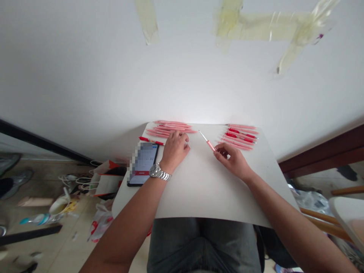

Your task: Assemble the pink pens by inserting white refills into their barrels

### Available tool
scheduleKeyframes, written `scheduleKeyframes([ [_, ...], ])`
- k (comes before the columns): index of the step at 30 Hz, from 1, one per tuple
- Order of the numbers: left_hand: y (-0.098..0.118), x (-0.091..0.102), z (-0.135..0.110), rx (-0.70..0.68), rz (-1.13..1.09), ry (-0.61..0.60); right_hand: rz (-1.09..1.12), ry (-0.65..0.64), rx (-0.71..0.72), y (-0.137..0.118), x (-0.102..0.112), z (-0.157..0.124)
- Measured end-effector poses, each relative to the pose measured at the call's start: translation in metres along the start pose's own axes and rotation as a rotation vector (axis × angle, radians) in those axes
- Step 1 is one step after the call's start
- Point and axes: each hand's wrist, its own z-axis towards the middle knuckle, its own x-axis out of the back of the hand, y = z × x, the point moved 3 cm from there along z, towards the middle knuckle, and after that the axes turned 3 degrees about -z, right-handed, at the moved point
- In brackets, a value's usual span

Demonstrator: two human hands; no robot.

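My right hand (231,159) pinches a pink pen (211,145) by its barrel. A thin whitish refill (203,135) sticks out of the pen's far end, pointing up and left. My left hand (176,148), with a metal watch at the wrist, rests at the near edge of a pile of pink pens (170,127). Its fingers are curled, and whatever they hold is too small or hidden to make out. Partly behind that hand lies a red pen (149,140). Beyond my right hand is a second group of pink and red pens (239,137).
A phone (145,161) lies on the left of the white table (199,197). The wall (182,76) stands directly behind the table. On the floor at left are a bottle (40,219), a cup (58,204) and bags. A white stool (347,216) is at right.
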Motion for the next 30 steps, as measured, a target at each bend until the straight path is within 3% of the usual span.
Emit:
scheduleKeyframes([
  [9,0.0011,-0.0005,0.0008,-0.061,-0.021,-0.016,0.01,0.003,-0.005,0.0006,-0.0008,-0.0002],
  [30,0.0013,-0.0032,0.0009,0.001,0.04,-0.008,0.011,-0.01,-0.013,0.0004,-0.0004,0.0],
])
